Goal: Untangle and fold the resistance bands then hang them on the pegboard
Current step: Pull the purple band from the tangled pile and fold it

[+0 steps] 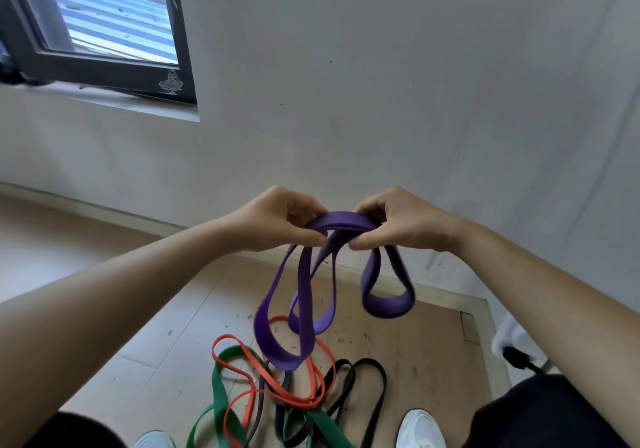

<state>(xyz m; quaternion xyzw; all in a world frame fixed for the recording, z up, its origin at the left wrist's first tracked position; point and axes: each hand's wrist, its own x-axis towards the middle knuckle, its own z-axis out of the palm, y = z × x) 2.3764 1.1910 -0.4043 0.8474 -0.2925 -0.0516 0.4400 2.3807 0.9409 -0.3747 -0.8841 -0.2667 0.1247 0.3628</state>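
Note:
I hold a wide purple resistance band [304, 312] in front of me with both hands. My left hand [277, 221] pinches its gathered top from the left and my right hand [398, 221] pinches it from the right, close together. Several loops of the purple band hang down from my fingers. On the floor below lies a tangle of an orange band [277, 390], a green band [220, 395] and a black band [374, 395], crossing one another. No pegboard is in view.
A plain white wall [415, 84] stands ahead, with a dark-framed window [104, 32] at upper left. The floor [433, 337] is light wood. My two white shoes [420, 428] flank the tangle. A white and black object [516, 347] sits at the right.

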